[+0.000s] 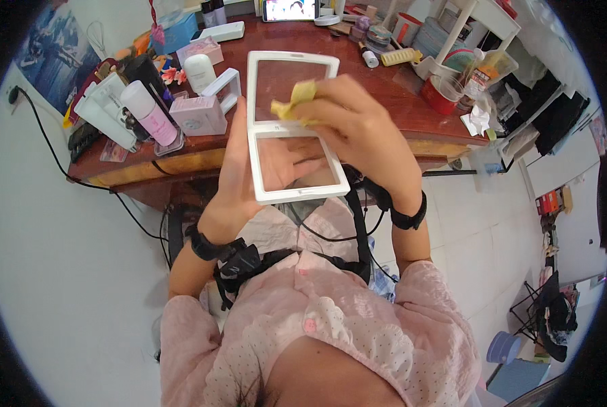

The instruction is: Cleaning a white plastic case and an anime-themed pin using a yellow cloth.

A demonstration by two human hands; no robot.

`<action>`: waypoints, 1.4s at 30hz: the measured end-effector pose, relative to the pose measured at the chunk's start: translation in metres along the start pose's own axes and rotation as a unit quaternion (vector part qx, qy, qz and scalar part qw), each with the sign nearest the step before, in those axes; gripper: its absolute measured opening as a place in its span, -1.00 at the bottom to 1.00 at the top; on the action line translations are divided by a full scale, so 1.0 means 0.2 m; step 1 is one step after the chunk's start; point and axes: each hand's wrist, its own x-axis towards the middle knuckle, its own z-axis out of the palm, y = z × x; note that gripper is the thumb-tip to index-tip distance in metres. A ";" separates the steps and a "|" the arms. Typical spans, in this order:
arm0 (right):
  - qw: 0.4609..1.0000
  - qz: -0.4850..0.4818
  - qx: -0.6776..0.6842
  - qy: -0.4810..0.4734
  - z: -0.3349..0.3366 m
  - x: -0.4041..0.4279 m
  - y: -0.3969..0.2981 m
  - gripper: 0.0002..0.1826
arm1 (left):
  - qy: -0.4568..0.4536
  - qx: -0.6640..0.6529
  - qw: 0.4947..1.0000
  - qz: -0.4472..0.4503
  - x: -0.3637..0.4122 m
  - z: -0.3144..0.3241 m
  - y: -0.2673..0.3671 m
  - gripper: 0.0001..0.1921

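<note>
A white hinged frame (251,91) with two clear panes is spread open in front of me, above the desk's front edge. My left hand (240,173) supports it from the left and from beneath, its palm and fingers showing through the lower pane. Between the thumb and fingers of my right hand (367,127) is a small yellow cloth or piece of sponge (303,94), over the upper pane near the hinge. Whether it touches the pane I cannot tell. Black straps go round both wrists.
Bottles, including a pink one (156,119), and a small pink box (199,114) crowd the left of the brown desk (293,38). A lit phone (290,9) stands at the back. On the right are a red container (442,94), a crumpled tissue (477,121) and a white rack (453,33).
</note>
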 end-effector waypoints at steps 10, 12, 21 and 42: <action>0.994 0.032 -0.051 0.088 0.02 0.02 -0.02 -0.74 | 0.037 0.028 0.995 -0.093 0.00 -0.02 -0.04 -0.20; 0.992 0.066 -0.074 0.076 0.00 0.01 -0.02 -0.75 | 0.050 0.050 0.993 -0.091 -0.01 0.00 -0.02 -0.19; 0.998 -0.001 0.019 0.054 0.08 0.00 -0.03 -0.75 | 0.035 0.041 0.998 -0.038 -0.02 0.06 -0.03 -0.22; 0.989 -0.038 -0.107 0.099 0.03 0.01 -0.06 -0.58 | -0.005 0.047 0.997 -0.056 -0.04 0.05 0.00 -0.22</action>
